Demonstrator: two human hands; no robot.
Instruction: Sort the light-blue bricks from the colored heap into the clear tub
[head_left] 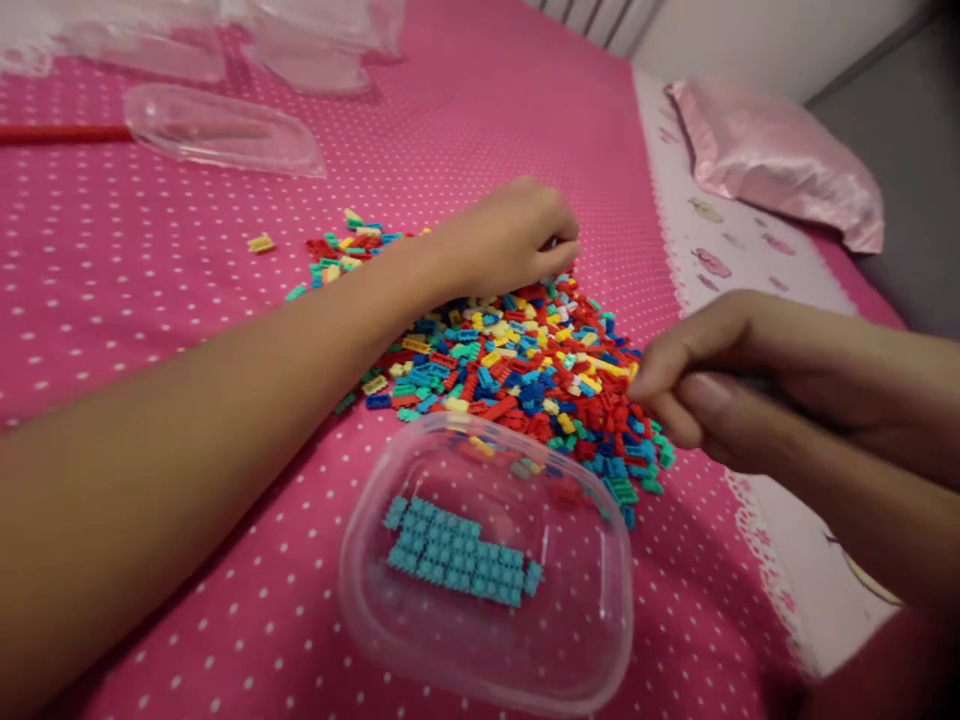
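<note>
Clock positions as I am viewing them through the distant head camera, dial centred on the scene.

Item: pile (517,370), centre. Small blocks in red, yellow, blue, green and white are lying mixed on the sheet (255,620), pink with white dots.

Item: left hand (517,240), just past twelve, its forearm crossing from eight. It is lying over the far side of the pile, fingers curling inward, thumb drawing near them. I am not seeing into the grip and cannot tell whether it is holding a block.

Item: right hand (772,340), three. It is hanging beside the pile's near right edge, thumb and fingertips closing together; I cannot tell whether anything is sitting between them.

Item: box (570,630), six, clear, open side up. It is standing against the pile's near edge.

Item: teal blocks (465,555), inside the box, mostly lying in close rows, single pieces sitting at the group's ten and four.

Item: yellow block (261,243), ten, lying apart from the pile.

Item: lid (225,135), ten, clear, lying flat; a red rod (60,134) is meeting its left end.

Item: pillow (787,160), two, pink, resting well apart.
</note>
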